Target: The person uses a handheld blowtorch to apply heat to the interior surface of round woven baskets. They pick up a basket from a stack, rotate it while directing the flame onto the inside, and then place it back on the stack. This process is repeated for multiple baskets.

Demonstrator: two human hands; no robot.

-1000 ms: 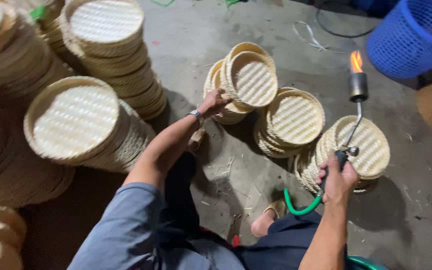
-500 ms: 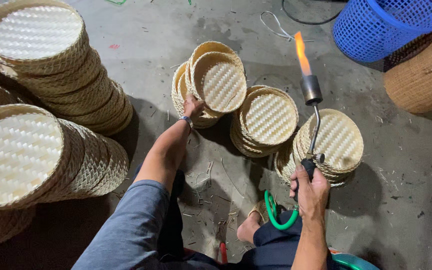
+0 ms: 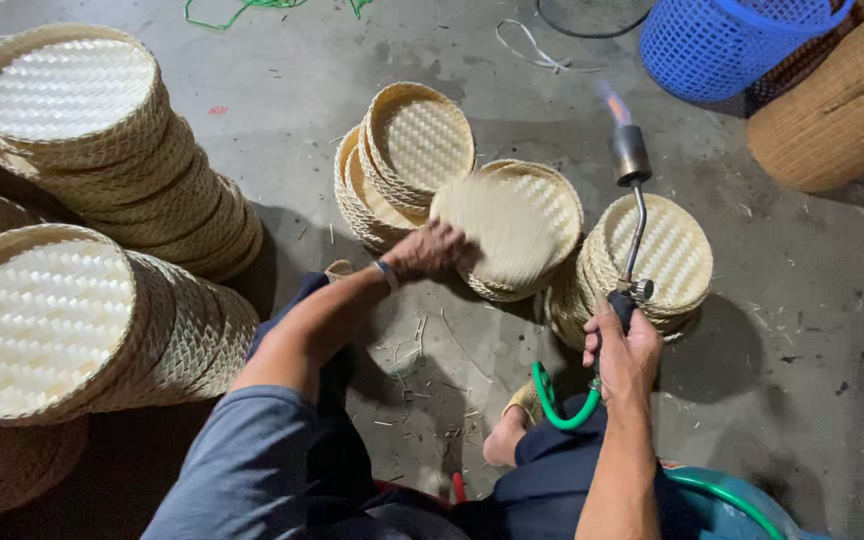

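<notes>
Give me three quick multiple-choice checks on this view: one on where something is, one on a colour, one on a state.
1. Where is the blue basket?
A. top right of the view
B. bottom left
C. between the person's feet

2. What colour is the hose that runs to the torch?
A. red
B. green
C. white

3. What state is the torch in?
A. lying unlit on the floor
B. lit, held in the right hand
C. hanging on a wall

Answers:
1. A, the basket sits at the upper right edge, beyond the tray stacks.
2. B, a green loop curls below the right hand.
3. B, a flame shows at the nozzle while the right hand grips the handle; the left hand holds a blurred woven tray.
</notes>
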